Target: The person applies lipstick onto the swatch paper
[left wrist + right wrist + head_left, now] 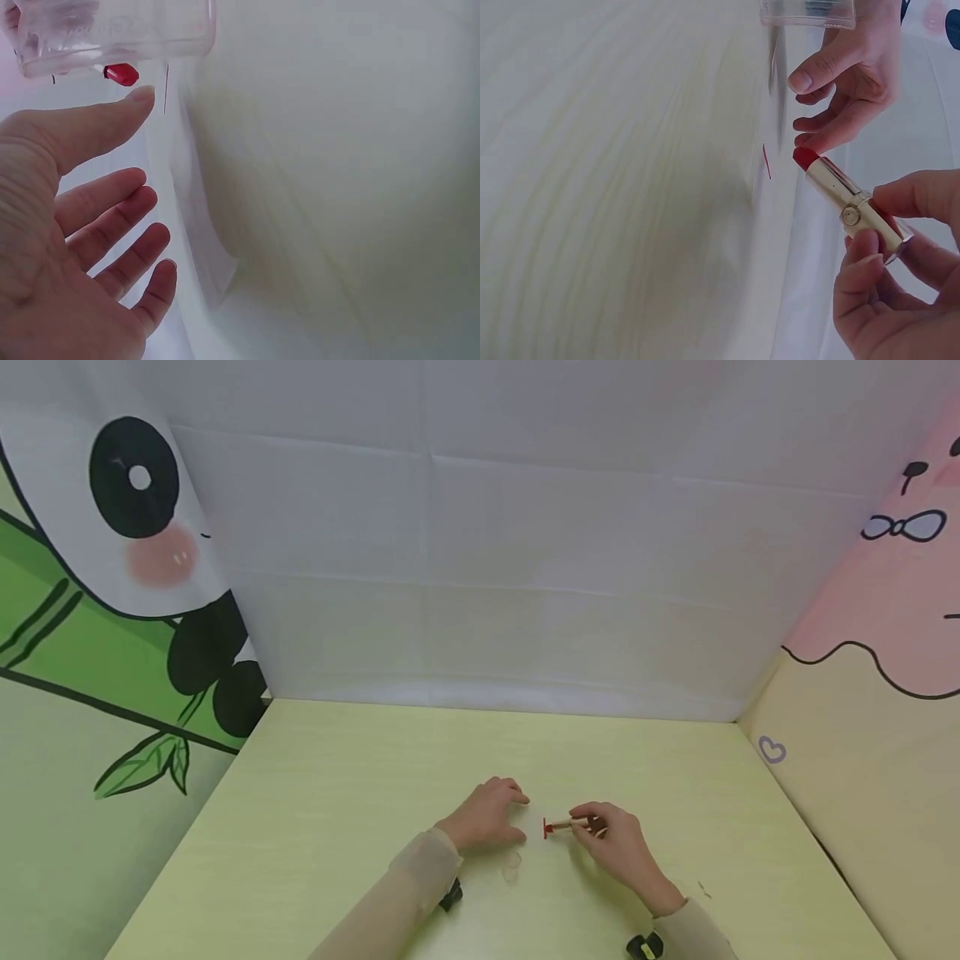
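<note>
My right hand (pixel 613 843) pinches a lipstick (pixel 840 196) between thumb and fingers. It has a gold-coloured barrel with a round emblem, and its red tip points toward the left hand. A thin red line (pixel 766 161) runs on the pale surface near that tip. Across from it, my left hand (pixel 487 814) is held with its fingers apart and nothing in its grasp. The left wrist view shows its thumb and fingers loosely extended, the thumb close to the red line. Near the left wrist stands a clear plastic container (pixel 120 34) with faint lettering.
The pale yellow table (pixel 360 777) meets a white cloth backdrop (pixel 480 627) behind. Painted panels flank it, a panda-like face at left and a pink figure at right. A small thin brownish piece (pixel 704 889) lies right of the right hand. Each wrist carries a black device (pixel 645 946).
</note>
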### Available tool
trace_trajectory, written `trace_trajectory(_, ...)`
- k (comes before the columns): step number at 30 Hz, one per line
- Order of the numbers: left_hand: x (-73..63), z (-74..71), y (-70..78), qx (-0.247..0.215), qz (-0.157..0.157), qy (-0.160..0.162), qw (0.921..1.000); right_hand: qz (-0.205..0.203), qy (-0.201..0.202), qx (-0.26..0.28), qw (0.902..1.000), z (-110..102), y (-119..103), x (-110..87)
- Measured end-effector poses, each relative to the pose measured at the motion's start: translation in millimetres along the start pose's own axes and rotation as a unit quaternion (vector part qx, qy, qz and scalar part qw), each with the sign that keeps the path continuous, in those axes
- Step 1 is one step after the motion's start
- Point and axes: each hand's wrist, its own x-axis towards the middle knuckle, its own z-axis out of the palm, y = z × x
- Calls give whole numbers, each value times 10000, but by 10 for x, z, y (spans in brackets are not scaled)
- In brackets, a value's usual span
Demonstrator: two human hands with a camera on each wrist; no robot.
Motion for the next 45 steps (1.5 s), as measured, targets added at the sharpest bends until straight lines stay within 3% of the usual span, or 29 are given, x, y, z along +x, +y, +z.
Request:
trace_trajectory(15, -87, -80, -105, -130, -129, 153, 9997, 41, -46, 134, 9999, 58, -51, 6)
trace_trajectory(30, -366, -109, -235, -100, -147, 169, 9997, -152, 135, 202, 9996, 288, -267, -86)
trace_trajectory(45, -568, -200, -314, -107, -388, 164, 9991, -240, -50, 272, 9993, 445, -327, 3)
